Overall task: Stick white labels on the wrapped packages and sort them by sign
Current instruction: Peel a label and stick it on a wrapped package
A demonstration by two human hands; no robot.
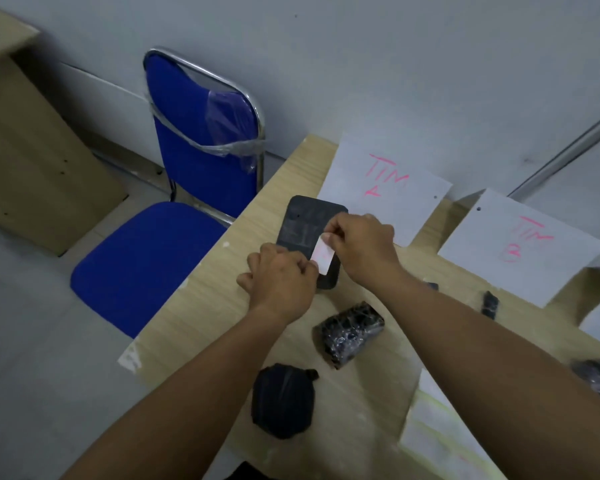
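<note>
A light wooden tabletop is standing against a pale wall, with a blue chair sitting beside its left edge. Along the far edge, two paper signs are reading "TIM A" and "TIM B" in pink. The left hand and right hand are each pinching one end of a white label over a flat black package near the far-left corner.

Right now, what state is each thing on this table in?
white label: pinched by left hand and right hand, over flat package.
flat package: lying on table.
bubble-wrapped package: lying, no label visible.
round package: lying, no label visible.
TIM A sign: lying face up.
TIM B sign: lying face up.
</note>
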